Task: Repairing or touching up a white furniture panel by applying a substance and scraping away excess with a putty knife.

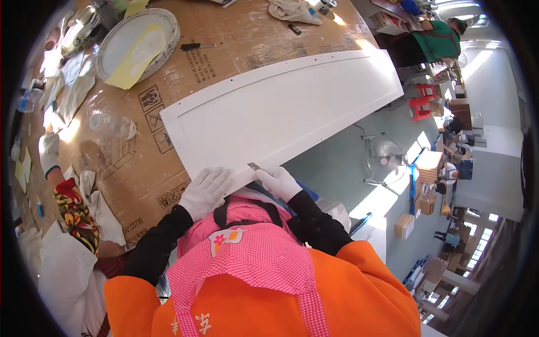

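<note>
A long white panel (292, 106) lies slantwise in front of me, its right part reaching past the table edge. Small dark holes dot its edges, and a groove runs along its far side. My left hand (206, 191), in a white glove, rests flat on the panel's near left corner with fingers stretched out. In my gloved right hand (279, 182) is a small flat blade (254, 167), held by the panel's near edge. Its tip points up and left, over the panel. The grip end of the blade is hidden in my fingers.
Brown printed cardboard (196, 33) covers the table. A round white lid (126, 42) with a yellow strip, a clear bottle (112, 124) and a dark brush (197, 46) lie there. A co-worker's gloved hand (49, 147) is at left. On the floor stands a fan (384, 160).
</note>
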Available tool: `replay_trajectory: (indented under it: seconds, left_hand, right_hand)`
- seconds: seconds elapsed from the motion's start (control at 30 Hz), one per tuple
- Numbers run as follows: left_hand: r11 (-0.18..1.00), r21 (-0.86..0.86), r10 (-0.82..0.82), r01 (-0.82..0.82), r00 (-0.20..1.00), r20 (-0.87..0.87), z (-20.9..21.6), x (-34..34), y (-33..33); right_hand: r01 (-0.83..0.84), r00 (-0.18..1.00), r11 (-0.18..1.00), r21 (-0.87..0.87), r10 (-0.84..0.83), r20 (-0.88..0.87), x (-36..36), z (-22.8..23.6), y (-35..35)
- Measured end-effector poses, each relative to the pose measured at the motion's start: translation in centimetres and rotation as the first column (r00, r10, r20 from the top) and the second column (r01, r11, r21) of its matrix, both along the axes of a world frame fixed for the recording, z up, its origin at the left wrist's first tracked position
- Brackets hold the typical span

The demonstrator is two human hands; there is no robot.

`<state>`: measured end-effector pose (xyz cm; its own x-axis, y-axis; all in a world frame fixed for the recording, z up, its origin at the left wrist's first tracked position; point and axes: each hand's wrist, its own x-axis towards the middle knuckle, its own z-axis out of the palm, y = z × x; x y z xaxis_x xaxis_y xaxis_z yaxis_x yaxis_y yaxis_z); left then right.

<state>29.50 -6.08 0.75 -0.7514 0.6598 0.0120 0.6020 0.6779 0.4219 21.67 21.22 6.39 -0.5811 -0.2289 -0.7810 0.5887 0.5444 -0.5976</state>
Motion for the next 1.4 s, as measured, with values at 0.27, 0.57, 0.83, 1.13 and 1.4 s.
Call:
replay_trajectory:
  seconds: [0.27,0.57,0.83,1.13,1.4]
  left_hand:
    - [0.978,0.064,-0.198,0.200,0.980,-0.027,0.0,0.6,-2.2]
    - [0.976,0.180,0.122,-0.123,0.992,0.016,-1.4,7.9,-4.3]
    - [0.942,0.224,0.250,-0.250,0.968,0.029,-1.1,8.0,-3.6]
    - [0.893,0.110,0.441,-0.436,0.897,-0.021,-1.2,7.8,-2.6]
    - [0.905,0.117,0.413,-0.410,0.911,-0.006,-1.9,7.9,-2.9]
  right_hand:
    - [0.215,0.976,0.976,-0.014,-0.215,-0.027,1.1,0.3,4.0]
    - [0.011,1.000,0.997,0.079,-0.013,0.025,-1.3,0.3,0.9]
    - [-0.131,0.991,0.989,0.070,0.129,0.024,-1.6,-0.1,0.8]
    - [-0.061,0.998,0.996,0.066,0.059,0.039,-0.9,-0.7,1.9]
    - [0.022,0.999,0.999,0.027,-0.023,0.036,-0.1,-1.2,2.4]
